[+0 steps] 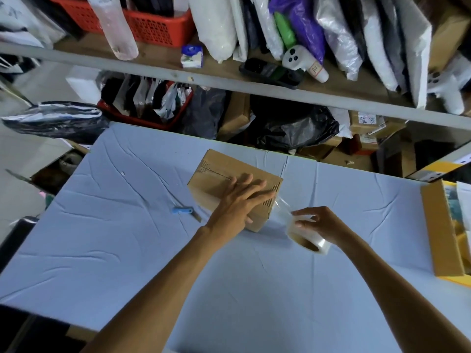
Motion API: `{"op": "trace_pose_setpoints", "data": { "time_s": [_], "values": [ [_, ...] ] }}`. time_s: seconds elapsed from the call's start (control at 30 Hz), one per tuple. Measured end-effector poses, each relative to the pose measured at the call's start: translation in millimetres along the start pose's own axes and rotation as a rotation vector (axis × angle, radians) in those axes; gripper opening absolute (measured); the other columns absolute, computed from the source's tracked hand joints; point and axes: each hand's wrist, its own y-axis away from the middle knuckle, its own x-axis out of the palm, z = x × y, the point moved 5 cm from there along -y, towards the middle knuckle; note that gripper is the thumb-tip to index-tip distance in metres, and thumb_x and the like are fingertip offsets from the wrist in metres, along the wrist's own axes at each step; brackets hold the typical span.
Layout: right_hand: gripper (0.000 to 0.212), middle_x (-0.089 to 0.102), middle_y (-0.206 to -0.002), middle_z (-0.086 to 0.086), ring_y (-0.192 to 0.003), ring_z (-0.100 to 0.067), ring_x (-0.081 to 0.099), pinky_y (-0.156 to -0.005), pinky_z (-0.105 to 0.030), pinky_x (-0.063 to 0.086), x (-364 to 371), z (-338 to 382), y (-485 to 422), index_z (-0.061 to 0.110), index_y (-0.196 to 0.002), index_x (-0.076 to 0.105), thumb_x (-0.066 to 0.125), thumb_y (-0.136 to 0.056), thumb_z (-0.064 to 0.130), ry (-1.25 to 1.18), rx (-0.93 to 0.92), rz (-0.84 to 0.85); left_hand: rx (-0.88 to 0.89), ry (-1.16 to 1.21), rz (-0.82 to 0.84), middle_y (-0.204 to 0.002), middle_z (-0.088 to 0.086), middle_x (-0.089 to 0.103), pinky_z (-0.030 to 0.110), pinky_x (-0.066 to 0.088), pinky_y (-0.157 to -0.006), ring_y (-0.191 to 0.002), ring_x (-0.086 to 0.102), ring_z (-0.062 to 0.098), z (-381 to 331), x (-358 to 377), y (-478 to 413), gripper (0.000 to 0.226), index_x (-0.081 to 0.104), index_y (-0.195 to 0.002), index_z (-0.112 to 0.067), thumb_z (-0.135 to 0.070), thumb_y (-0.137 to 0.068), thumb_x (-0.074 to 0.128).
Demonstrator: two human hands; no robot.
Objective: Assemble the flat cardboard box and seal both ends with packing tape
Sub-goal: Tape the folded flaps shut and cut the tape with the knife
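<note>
Right hand [323, 222] grips clear packing-tape roll [309, 240]; film strip apparently stuck to end of brown cardboard box [224, 169]. Left hand [239, 202] flat, fingers straight, pressing box top, mid pale-blue worktop [127, 250]. Box likely light, stiff, prone to sliding: pin from above.

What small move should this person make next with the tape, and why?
Probably draw the tape roll down past the right end of the box, so the strip sticks onto that side. The left hand lies flat on the box top while the right hand grips the roll, and the clear strip stretches from the box edge to it.
</note>
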Motion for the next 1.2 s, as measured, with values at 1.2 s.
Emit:
{"op": "trace_pose_setpoints", "data": {
  "time_s": [1.2],
  "values": [
    [0.03,0.067,-0.117,0.001,-0.107,-0.012,0.061,-0.082,-0.016,0.044,2,2,12,0.013,-0.118,0.067,0.065,-0.089,0.015,-0.069,-0.027,0.054,-0.032,-0.1,-0.014,-0.159,-0.002,0.016,0.041,-0.007,-0.117,-0.148,0.002,0.027,-12,-5,3,0.112,0.013,-0.15,-0.033,-0.003,-0.066,0.08]
  ]
}}
